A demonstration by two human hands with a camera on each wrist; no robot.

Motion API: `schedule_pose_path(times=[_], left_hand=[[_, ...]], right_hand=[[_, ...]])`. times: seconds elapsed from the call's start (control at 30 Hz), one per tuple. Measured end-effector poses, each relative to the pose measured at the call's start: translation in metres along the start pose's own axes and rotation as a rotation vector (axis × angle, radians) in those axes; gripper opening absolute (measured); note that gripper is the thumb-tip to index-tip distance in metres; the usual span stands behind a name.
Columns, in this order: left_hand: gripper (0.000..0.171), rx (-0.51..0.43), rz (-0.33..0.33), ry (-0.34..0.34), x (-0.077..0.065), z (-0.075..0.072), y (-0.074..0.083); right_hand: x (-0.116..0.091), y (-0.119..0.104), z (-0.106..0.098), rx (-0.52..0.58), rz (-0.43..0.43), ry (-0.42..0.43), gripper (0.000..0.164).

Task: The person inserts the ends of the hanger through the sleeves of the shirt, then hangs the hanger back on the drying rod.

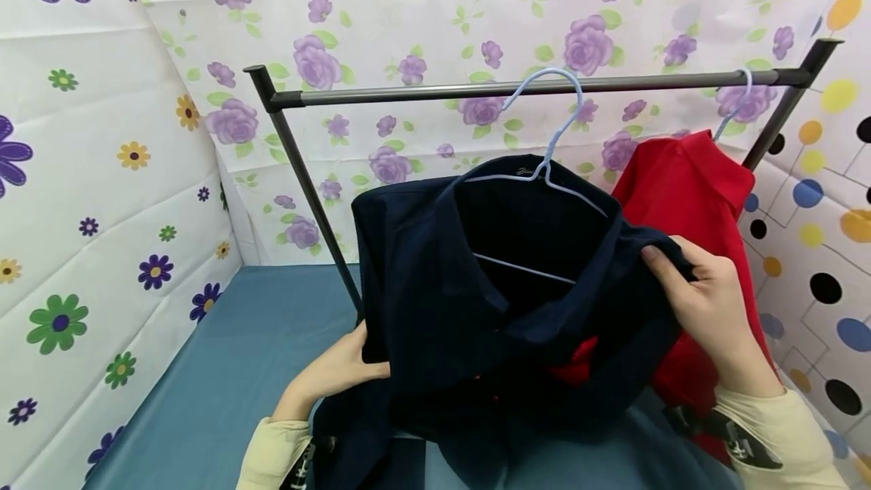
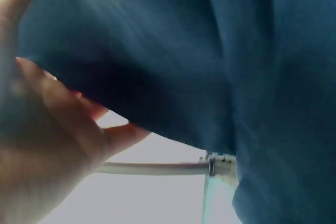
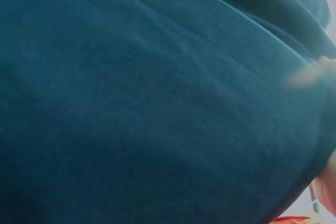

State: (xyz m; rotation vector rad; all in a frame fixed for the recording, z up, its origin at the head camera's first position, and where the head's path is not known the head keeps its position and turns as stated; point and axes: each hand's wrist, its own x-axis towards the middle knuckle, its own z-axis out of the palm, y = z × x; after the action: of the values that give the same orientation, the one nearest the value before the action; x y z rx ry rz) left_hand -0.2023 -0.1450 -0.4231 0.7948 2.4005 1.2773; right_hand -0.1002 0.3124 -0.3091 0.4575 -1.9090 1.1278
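A dark navy shirt (image 1: 435, 286) hangs on a light blue hanger (image 1: 559, 134), whose hook goes over the metal rail. The collar stands wide, showing the hanger's lower bar inside the neck. My left hand (image 1: 340, 365) grips the shirt's left side, thumb in front and fingers behind the cloth; in the left wrist view those fingers (image 2: 79, 108) show past the fabric edge. At the other shoulder my right hand (image 1: 711, 301) pinches the cloth between thumb and fingers. Navy fabric (image 3: 157, 103) fills most of the right wrist view.
A dark metal clothes rack (image 1: 408, 94) stands over a blue cloth surface (image 1: 224, 339). A red shirt (image 1: 694, 187) hangs on another hanger (image 1: 738, 100) at the rail's right end, partly behind the navy shirt. Flower-printed sheets (image 1: 381, 13) form the walls behind and to the left.
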Motion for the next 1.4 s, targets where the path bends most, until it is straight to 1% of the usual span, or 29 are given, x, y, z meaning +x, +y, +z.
schedule_pose_path(times=[0.07,0.13,0.2,0.27,0.3,0.4,0.53,0.6,0.67,0.7,0.77,0.87,0.97,1.07,1.2,1.4], left_hand=[[0.095,-0.023,0.027,-0.032,0.003,0.002,0.002],[0.082,-0.057,0.067,-0.058,0.005,0.003,0.005],[0.070,-0.088,0.101,-0.074,0.007,0.003,0.009],[0.063,-0.114,0.115,-0.084,0.009,0.001,0.012],[0.064,-0.118,0.113,-0.084,0.010,0.000,0.013],[0.071,-0.090,0.104,-0.090,0.012,-0.005,0.016],[0.083,-0.082,0.104,-0.168,0.012,-0.008,0.016],[0.090,-0.107,0.098,-0.218,0.012,-0.007,0.018],[0.096,-0.121,0.094,-0.233,0.014,-0.003,0.021],[0.099,-0.117,0.091,-0.224,0.015,-0.001,0.023],[0.100,-0.094,0.087,-0.181,0.021,0.005,0.029],[0.091,-0.025,0.095,-0.080,0.032,0.011,0.034],[0.080,0.018,0.101,-0.016,0.044,0.017,0.036],[0.076,0.027,0.109,0.015,0.056,0.022,0.038],[0.074,-0.006,0.118,0.038,0.071,0.029,0.040],[0.072,-0.047,0.147,0.078,0.096,0.042,0.039]], right_hand=[[0.001,-0.002,-0.001,-0.024,0.012,0.006,0.004],[0.003,-0.004,-0.002,-0.050,0.026,0.017,0.005],[0.005,-0.005,-0.003,-0.074,0.041,0.039,0.006],[0.007,-0.007,-0.005,-0.096,0.062,0.068,0.007],[0.008,-0.007,-0.006,-0.111,0.074,0.083,0.007],[0.010,-0.005,-0.009,-0.159,0.127,0.127,0.010],[0.011,0.001,-0.015,-0.237,0.196,0.181,0.015],[0.012,0.004,-0.017,-0.276,0.215,0.210,0.016],[0.013,0.006,-0.019,-0.296,0.226,0.236,0.018],[0.014,0.007,-0.021,-0.302,0.228,0.248,0.018],[0.015,0.009,-0.023,-0.312,0.235,0.275,0.020],[0.015,0.011,-0.027,-0.314,0.256,0.307,0.021],[0.014,0.013,-0.030,-0.321,0.296,0.331,0.021],[0.013,0.013,-0.034,-0.318,0.328,0.349,0.017],[0.012,0.009,-0.038,-0.309,0.346,0.369,0.013],[0.010,0.013,-0.048,-0.330,0.367,0.378,0.018]])
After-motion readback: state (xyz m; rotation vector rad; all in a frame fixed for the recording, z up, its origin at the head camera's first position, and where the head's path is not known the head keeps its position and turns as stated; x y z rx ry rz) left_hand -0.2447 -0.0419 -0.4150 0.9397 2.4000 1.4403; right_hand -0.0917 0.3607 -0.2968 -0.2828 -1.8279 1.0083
